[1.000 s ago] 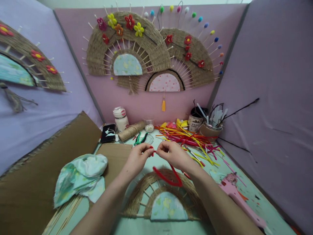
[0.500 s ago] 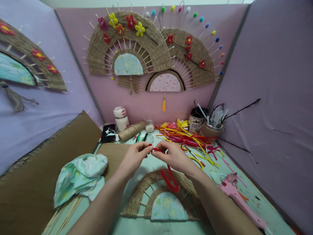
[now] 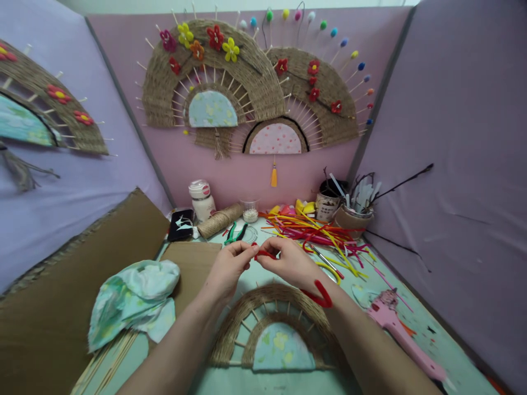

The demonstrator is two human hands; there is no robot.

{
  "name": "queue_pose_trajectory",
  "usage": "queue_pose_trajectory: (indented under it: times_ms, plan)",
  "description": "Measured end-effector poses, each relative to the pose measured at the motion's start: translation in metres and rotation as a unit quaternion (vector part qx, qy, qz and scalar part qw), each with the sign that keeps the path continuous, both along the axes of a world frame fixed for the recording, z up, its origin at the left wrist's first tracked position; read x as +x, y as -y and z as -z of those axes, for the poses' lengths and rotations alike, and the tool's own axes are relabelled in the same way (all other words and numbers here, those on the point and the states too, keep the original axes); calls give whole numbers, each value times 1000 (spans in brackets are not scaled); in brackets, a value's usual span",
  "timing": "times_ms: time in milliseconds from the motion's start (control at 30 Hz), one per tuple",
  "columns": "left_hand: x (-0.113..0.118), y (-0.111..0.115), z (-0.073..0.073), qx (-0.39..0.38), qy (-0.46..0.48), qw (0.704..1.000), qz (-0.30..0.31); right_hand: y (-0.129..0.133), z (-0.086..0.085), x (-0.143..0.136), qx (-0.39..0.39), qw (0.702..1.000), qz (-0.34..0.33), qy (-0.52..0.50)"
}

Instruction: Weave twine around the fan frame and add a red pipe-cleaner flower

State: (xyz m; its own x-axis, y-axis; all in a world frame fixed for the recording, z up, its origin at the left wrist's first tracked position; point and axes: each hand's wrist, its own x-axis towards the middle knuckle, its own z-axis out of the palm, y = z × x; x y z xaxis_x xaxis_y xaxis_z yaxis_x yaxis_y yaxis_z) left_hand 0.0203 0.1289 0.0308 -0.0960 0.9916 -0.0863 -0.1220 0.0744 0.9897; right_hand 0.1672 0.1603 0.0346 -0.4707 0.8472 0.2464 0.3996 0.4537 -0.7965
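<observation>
Between my two hands is a bent red fuzzy stem [image 3: 267,254], pinched by the fingertips on both sides. My left hand [image 3: 235,263] grips its left end with thumb and forefinger. Closed round its right part is my right hand [image 3: 286,260], which hides some of it. A loose red bend [image 3: 324,294] of the stem shows by my right wrist. Below the hands lies a half-round woven twine fan [image 3: 263,315] with a green and yellow floral cloth centre [image 3: 282,346]; my right forearm covers its right side.
Crumpled cloth [image 3: 135,302] and cardboard [image 3: 74,302] lie left. Behind are green-handled pliers [image 3: 235,233], a twine roll [image 3: 220,219], a white bottle [image 3: 202,201] and coloured stems [image 3: 317,230]. A pink glue gun [image 3: 403,334] lies right, below a pot of sticks [image 3: 354,219].
The loose bend of the red stem has swung right, from over the fan to my right wrist. Both hands keep their pinch. The view has shifted slightly.
</observation>
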Motion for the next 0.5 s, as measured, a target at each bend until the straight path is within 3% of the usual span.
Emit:
queue_pose_trajectory:
  times_ms: [267, 500]
  plan:
    - [-1, 1, -3, -62, 83, 994, 20, -1, -2, 1, 35, 999, 1, -24]
    - [-2, 0, -3, -79, 103, 991, 30, -6, -3, 3, 13, 998, 11, -53]
